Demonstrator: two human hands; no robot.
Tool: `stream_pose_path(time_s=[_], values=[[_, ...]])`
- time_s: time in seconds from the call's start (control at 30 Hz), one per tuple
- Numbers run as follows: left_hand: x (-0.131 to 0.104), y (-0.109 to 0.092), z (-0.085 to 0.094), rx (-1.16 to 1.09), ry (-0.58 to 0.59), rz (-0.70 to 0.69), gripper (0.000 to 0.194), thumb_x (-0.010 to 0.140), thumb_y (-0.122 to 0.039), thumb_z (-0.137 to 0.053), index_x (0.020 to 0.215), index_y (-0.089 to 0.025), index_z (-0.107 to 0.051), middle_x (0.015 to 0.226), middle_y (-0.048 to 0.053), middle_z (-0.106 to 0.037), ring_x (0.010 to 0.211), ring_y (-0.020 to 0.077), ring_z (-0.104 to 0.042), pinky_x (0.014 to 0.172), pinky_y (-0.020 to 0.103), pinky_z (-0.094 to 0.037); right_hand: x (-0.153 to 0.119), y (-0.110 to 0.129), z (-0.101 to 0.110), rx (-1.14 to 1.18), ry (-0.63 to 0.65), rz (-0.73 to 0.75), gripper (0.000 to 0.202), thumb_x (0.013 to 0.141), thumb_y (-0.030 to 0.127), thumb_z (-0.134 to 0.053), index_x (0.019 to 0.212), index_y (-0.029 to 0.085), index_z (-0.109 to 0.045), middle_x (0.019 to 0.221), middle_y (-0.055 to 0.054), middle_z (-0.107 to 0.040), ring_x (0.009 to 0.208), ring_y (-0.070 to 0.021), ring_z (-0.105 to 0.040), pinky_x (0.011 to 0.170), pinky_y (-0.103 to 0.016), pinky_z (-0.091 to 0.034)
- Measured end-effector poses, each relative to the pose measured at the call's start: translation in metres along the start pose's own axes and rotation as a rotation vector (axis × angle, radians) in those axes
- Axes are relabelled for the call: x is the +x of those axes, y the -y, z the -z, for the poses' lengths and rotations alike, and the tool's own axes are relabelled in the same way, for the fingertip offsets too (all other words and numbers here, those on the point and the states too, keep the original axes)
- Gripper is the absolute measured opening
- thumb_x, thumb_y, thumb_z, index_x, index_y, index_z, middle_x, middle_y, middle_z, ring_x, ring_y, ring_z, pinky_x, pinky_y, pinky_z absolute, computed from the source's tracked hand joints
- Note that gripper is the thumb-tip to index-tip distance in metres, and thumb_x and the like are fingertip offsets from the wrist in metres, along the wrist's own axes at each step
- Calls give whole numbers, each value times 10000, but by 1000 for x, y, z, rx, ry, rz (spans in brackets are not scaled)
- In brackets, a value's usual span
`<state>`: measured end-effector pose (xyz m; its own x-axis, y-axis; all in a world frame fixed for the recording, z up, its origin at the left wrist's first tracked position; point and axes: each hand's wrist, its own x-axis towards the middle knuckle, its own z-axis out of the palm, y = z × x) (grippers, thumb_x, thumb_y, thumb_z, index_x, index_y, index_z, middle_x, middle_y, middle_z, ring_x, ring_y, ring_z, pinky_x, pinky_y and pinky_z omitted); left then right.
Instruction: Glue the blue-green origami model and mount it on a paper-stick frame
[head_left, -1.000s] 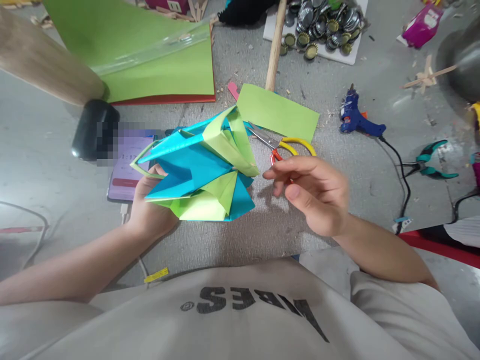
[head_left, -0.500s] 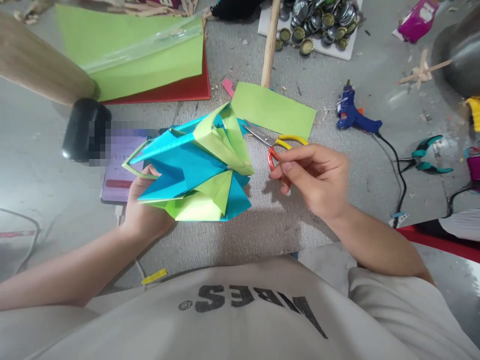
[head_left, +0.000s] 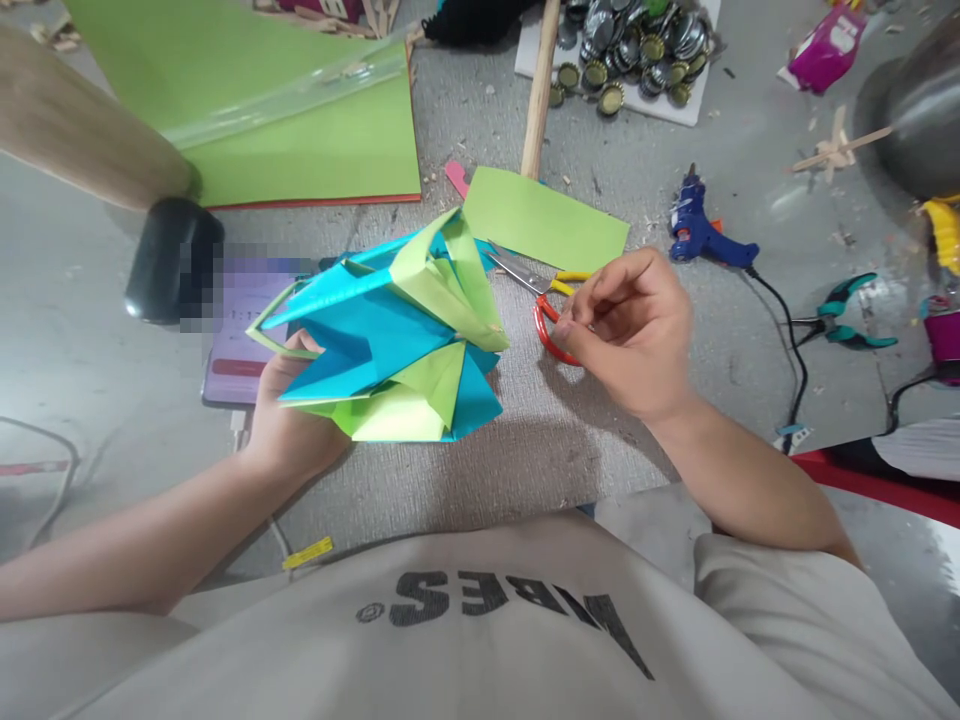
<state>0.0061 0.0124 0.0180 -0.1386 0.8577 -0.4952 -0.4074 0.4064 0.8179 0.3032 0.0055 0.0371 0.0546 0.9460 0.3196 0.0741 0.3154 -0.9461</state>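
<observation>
My left hand (head_left: 289, 415) is closed around the left end of a folded blue and green paper piece (head_left: 382, 330), with several pointed flaps. The piece is held above the table and hides part of the fingers. My right hand (head_left: 634, 335) hovers to the right of it, fingers curled and thumb tip against them in a pinch. Whatever that pinch may hold is too small to make out. Beneath and beside those fingertips lie scissors (head_left: 529, 275) with one yellow and one red handle, blades partly apart. A small green paper rectangle (head_left: 547, 215) lies just behind them.
A phone (head_left: 232, 375) with a cable lies at left, near a black rounded object (head_left: 172, 260). Green sheets (head_left: 300, 150) cover the upper left. Bottle caps (head_left: 645, 60), a wooden stick (head_left: 540, 100), a blue glue gun (head_left: 705, 225) and teal pliers (head_left: 847, 315) lie around.
My right hand's fingers have curled in and lifted slightly, exposing more of the red scissor handle. The large green sheet has dropped flatter over the red one. My left hand stays put.
</observation>
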Motion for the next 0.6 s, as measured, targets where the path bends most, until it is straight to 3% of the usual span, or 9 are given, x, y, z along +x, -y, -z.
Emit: stream_pose_path(time_s=[0.1,0.23,0.33,0.43,0.6], values=[[1,0,0,-18,-5,2,425,505,-293,-940,728,-268,-580,763,-10,-653,694,191,-632,1028,510,-734,1,-6,3,-75,21,48,440,959,435,-966,978,289,-551,796,65,-553,707,-98,-597,660,-283,-598],[3,-1,-2,-30,-51,-8,459,443,-298,-921,715,-270,-552,825,10,-710,729,201,-666,988,541,-756,3,-15,12,-69,60,57,469,957,501,-970,1059,315,-551,911,45,-590,679,-84,-518,583,-277,-544],[5,-3,-4,-3,-19,61,465,472,-340,-929,767,-279,-575,867,23,-699,856,267,-743,1033,600,-752,2,-20,18,-39,77,33,468,935,447,-995,1115,330,-580,1053,24,-650,703,-75,-529,562,-263,-526],[6,-6,-3,20,29,131,472,516,-371,-924,864,-288,-617,919,47,-703,1124,384,-795,1089,655,-737,2,-21,21,-39,92,-2,452,926,367,-995,1168,339,-615,1179,18,-689,672,-42,-538,564,-258,-511],[8,-8,2,42,63,138,458,576,-390,-925,889,-289,-607,962,50,-745,1216,392,-787,1115,637,-736,3,-13,16,-37,142,-129,430,898,220,-958,1211,296,-673,1092,45,-702,552,8,-433,519,-234,-427]])
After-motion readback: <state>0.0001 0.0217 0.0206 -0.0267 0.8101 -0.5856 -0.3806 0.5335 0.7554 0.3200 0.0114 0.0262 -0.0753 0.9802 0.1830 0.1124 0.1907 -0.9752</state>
